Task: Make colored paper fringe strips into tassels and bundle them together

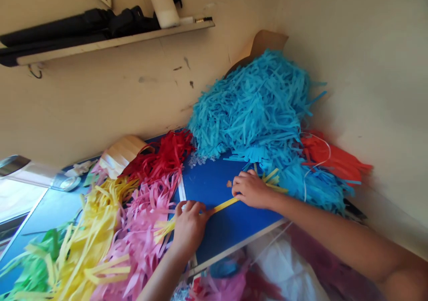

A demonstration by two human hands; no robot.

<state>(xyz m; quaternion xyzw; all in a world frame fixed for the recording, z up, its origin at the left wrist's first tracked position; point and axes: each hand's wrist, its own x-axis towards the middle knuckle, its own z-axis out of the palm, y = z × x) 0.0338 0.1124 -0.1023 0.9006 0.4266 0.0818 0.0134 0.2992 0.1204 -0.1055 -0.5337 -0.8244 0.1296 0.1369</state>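
Note:
Between my two hands a yellow paper tassel [224, 205] is stretched over the blue table top [214, 180]. My left hand [191, 225] is closed round its left part, and a fringed end sticks out over the pink fringe [143, 229]. Closed on the right part is my right hand [251, 189], with yellow strips fanning out beyond it beside the blue fringe. The strip between the hands looks narrow and taut, perhaps twisted. My fingertips are partly hidden behind the hands.
Heaped blue paper fringe [254, 105] fills the back corner. Red [170, 154], yellow [96, 238] and green fringe [36, 261] lie leftward. Orange-red paper [334, 156] and a white string [329, 151] are at right. A wall shelf [133, 38] juts out above; plastic bags [284, 265] sit below the table edge.

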